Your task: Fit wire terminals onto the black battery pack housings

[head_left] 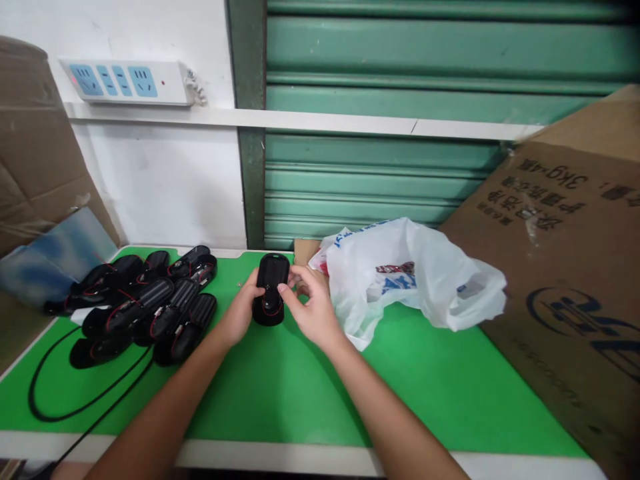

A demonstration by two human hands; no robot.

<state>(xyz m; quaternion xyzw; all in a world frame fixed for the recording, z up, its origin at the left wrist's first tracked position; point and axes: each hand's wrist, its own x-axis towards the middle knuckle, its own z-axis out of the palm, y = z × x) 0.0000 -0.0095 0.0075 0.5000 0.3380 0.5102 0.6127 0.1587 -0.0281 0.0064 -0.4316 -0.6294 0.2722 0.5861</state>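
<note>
A black oval plastic housing point(275, 272) with a slot at its top end stands in front of me above the green tabletop. Across its lower half lies a rounded black part point(272, 300), with a thin red wire along its edge. My left hand point(243, 303) grips the housing's left side, thumb on the front. From the right, my right hand point(311, 303) holds it with the thumb pressed near the rounded part and the fingers bent behind the edge. Some fingertips are hidden by the housing.
Several similar black housings point(173, 310) with red wires lie piled at left, near a black cable point(31, 393). A white plastic bag point(425, 267) sits right of my hands. Cardboard boxes point(560, 253) flank the green table point(300, 407); a power strip point(125, 81) hangs on the wall.
</note>
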